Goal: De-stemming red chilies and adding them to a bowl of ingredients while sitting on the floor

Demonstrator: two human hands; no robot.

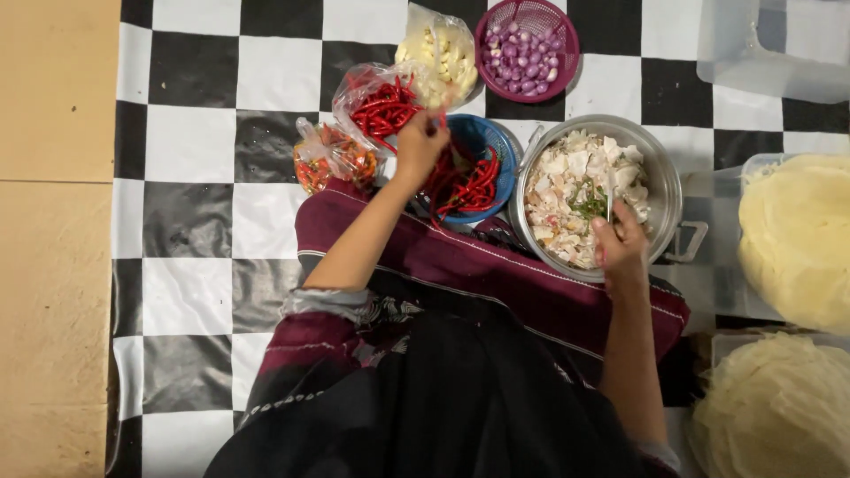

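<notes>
Red chillies (pixel 462 181) are pinched in the left hand (pixel 419 144) above the blue bowl (pixel 485 142). Right of that bowl, the right hand (pixel 619 246) closes on a thin utensil (pixel 610 190) over the steel pot (pixel 666 181). Behind the bowl lies a bag of chillies (pixel 381 106).

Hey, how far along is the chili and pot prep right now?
Done: the metal pot already holds chopped pale pieces with green bits. In hand: the left hand holds red chilies above the blue bowl; the right hand is at the pot. Left: a bag of chilies remains.
</notes>
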